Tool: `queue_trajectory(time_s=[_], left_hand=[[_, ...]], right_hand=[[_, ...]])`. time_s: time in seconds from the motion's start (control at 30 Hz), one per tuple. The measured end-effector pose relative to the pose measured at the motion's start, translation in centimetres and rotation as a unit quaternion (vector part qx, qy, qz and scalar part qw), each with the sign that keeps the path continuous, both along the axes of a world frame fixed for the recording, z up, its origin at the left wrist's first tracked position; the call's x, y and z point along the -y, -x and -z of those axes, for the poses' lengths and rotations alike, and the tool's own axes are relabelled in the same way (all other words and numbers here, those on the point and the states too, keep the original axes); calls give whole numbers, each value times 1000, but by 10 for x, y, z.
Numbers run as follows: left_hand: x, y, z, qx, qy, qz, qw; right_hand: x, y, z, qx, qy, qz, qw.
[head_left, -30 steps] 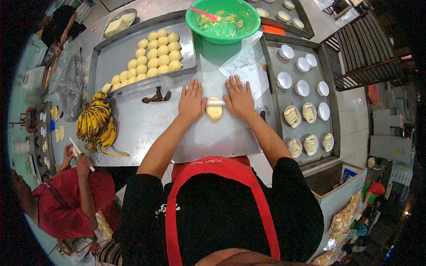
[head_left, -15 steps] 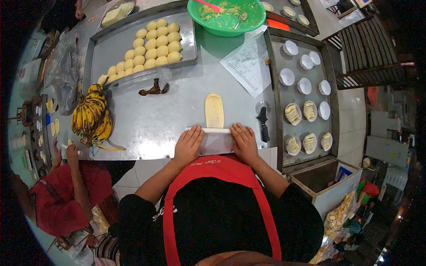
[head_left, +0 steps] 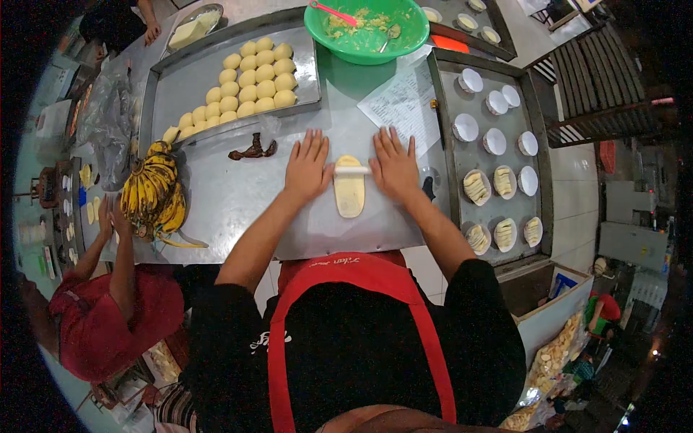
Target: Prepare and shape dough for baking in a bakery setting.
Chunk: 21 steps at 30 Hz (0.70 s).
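A flattened oval of pale dough lies on the metal table in front of me. Across its upper part rests a short white rolling pin, its ends under my palms. My left hand lies flat on the pin's left end, fingers stretched out and pointing away from me. On the right end, my right hand presses the same way, open with its fingers extended. The dough shows on both sides of the pin. A cutter with a black handle is partly hidden behind my right forearm.
A tray of round dough balls stands back left, near bananas. Behind is a green bowl with filling and a spoon. Right is a tray of paper cups, several with shaped dough. A co-worker sits at left.
Both my hands have moved forward, away from me, with the rolling pin travelling over the dough. My right forearm now covers most of the cutter. The co-worker's hands have also moved forward.
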State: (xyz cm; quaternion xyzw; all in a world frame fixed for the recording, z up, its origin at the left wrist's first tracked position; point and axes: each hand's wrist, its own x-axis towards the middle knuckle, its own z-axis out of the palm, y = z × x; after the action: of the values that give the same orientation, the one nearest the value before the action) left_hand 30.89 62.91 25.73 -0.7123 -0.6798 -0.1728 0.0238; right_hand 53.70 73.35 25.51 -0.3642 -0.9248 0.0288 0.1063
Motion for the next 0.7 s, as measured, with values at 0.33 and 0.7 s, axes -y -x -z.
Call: queue_trajectory(time_s=[0.33, 0.7], left_hand=[[-13, 2, 15, -29, 31, -20, 999], [23, -25, 1, 192, -71, 4, 979]], right_hand=[[-15, 6, 7, -53, 13, 12, 998], [26, -26, -3, -203, 39, 137, 969]])
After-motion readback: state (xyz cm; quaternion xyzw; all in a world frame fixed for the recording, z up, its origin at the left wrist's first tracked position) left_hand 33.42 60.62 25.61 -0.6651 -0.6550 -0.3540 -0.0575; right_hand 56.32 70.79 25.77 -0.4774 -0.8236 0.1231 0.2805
